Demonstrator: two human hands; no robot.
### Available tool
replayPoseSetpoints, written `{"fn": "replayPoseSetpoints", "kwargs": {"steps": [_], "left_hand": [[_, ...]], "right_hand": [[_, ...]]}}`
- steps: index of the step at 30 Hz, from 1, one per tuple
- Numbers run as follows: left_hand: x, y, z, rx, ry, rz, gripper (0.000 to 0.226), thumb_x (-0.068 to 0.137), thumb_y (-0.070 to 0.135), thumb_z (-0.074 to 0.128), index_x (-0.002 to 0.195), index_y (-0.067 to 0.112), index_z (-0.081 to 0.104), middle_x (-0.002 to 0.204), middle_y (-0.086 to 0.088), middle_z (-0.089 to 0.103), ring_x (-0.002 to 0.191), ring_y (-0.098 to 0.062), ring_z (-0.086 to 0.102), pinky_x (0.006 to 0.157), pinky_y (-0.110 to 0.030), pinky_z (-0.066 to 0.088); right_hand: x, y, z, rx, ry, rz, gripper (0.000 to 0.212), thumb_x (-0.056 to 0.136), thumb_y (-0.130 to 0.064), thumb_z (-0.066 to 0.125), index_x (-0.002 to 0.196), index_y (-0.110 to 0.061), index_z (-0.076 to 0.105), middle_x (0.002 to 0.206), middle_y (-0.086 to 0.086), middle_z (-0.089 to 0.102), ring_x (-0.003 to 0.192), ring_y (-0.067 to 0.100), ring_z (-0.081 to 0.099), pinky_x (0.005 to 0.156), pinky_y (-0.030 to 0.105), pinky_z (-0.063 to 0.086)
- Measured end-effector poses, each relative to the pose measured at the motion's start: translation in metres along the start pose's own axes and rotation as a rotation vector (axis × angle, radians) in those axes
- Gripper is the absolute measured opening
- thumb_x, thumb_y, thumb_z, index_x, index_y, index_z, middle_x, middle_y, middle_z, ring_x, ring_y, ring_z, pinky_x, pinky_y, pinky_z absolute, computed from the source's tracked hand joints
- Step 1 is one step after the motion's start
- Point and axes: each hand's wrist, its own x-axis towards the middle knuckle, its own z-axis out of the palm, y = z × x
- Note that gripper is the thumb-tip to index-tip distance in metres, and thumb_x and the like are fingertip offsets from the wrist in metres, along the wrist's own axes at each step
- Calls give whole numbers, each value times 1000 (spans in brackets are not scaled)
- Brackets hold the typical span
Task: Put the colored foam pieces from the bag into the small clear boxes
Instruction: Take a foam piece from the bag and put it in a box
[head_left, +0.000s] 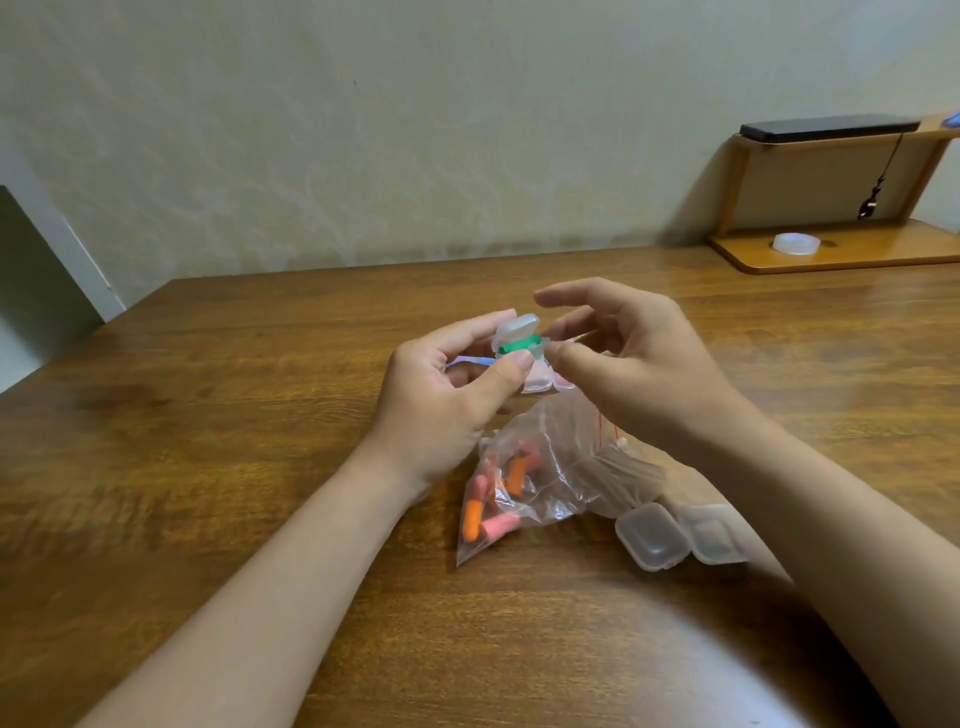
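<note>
A small clear box (517, 327), its lid raised, holds a green foam piece (519, 345). Below the hands, a clear bag (561, 457) holds orange and pink pieces (515, 475). Two more clear boxes (652, 538) lie under the right forearm. The wooden table (208, 415) meets a pale wall (363, 130). The left hand (441, 395) grips the open box. The right hand (639, 358) hovers just beside it, fingers loose, holding nothing.

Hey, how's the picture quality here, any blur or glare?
Head view: soft overall, motion blur on the right hand and the box; glare patch on the table near the bottom; sheen on the bag; even light, faint shadows.
</note>
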Motion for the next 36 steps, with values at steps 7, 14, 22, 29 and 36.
{"fn": "replayPoseSetpoints", "kwargs": {"steps": [7,14,22,29,36], "left_hand": [[1,-5,-1,131,23,70,26,91,16,72,117,20,72,96,4,78,83,-6,72,71,-26,58],[1,-4,-6,314,31,216,27,89,7,74,111,22,71,108,-1,70,99,-10,69,83,-24,59],[2,-7,-7,339,29,232,22,89,7,74,107,20,73,104,0,70,96,-13,70,79,-26,59],[2,-7,-6,335,56,223,19,87,6,76,103,16,74,102,-3,71,91,-12,71,76,-26,60],[7,-6,-14,514,120,294,13,85,8,77,96,14,75,97,1,69,85,-10,68,70,-17,56]], "right_hand": [[0,7,0,-156,-55,-141,26,88,-19,72,114,-26,71,101,-11,70,89,6,66,69,16,49],[-1,8,0,-261,-33,-165,22,88,-21,73,108,-27,69,99,-8,66,86,4,63,68,13,44],[-1,8,2,-295,-32,-186,18,88,-21,73,105,-25,71,94,-8,67,83,4,63,68,16,47],[-1,9,3,-282,-35,-180,17,88,-24,73,105,-26,71,92,-10,66,83,4,63,67,18,48],[-3,10,7,-242,-84,-97,25,90,-25,71,115,-28,67,93,-13,66,85,2,64,70,24,56]]}}
